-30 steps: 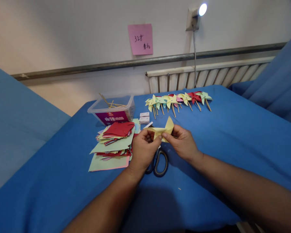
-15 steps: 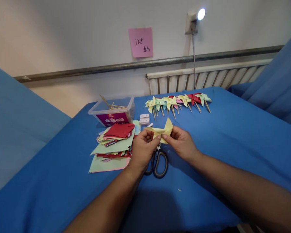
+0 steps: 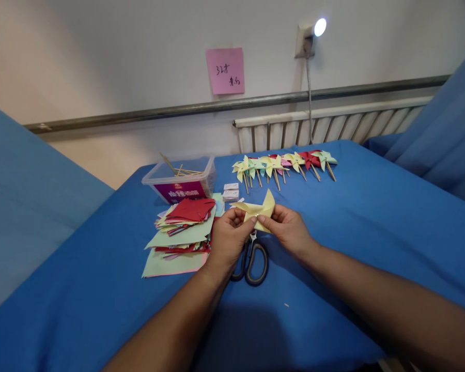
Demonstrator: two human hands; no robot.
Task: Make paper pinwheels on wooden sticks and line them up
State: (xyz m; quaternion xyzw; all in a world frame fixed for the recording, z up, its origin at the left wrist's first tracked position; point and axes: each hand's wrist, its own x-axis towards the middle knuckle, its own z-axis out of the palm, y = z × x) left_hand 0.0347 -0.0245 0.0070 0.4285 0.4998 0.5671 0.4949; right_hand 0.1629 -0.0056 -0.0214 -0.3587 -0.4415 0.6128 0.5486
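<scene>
yellow pinwheel [image 3: 260, 209]: pinching at its centre with left hand [image 3: 232, 235] and right hand [image 3: 290, 230], both nearly closed on it; best pressing evenly with both thumbs, guarding against folds springing loose; holding above scissors [image 3: 251, 245], inside the table's [image 3: 352, 232] near edge, facing stick-mounted pinwheels [image 3: 272, 165] along its far edge.

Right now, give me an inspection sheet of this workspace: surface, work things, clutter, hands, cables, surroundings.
Surface: blue tablecloth, creased in places.
Work things: folded yellow paper in hand; row of pinwheels toward the wall; stacked coloured paper at left; clear box holding loose sticks.
Clutter: black-handled scissors, blades largely hidden; small pale scrap.
Hands: left hand and right hand both pinch the yellow paper, thumbs near its centre.
Cables: grey cord hanging from the socket, past the radiator.
Surroundings: pink note on the wall, metal pipe, blue curtain at right.
</scene>
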